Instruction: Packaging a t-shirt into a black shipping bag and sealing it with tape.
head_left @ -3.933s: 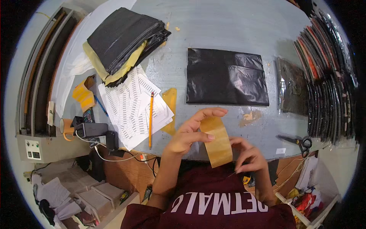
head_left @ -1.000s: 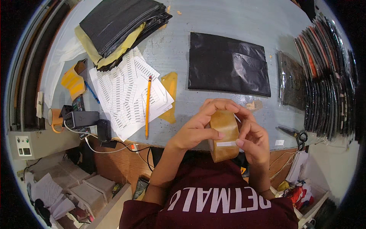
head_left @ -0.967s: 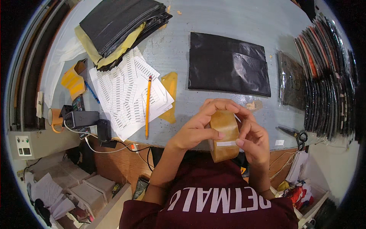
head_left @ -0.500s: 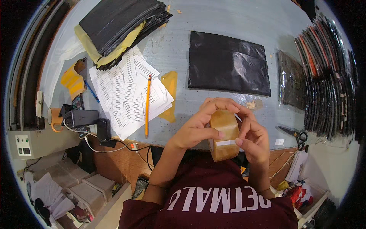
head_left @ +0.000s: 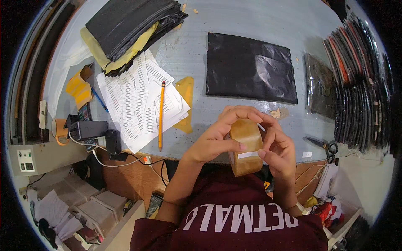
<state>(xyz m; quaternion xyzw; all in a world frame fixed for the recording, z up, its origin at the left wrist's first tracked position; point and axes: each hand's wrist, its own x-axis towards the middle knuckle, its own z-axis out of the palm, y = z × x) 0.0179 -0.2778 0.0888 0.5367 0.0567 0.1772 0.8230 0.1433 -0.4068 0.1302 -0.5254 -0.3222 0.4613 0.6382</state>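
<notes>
Two hands clasp brown packing tape roll point(head_left: 246, 147) at near table point(head_left: 251, 25) edge: my left hand point(head_left: 215, 140) and right hand point(head_left: 278, 152) both curled shut around it. Pencil point(head_left: 161, 114) on printed sheets, left.

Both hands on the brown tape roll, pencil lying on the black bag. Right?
Not quite. In the head view both hands, left hand and right hand, do hold the tape roll, but the pencil lies on the printed sheets, not the black bag.
</notes>
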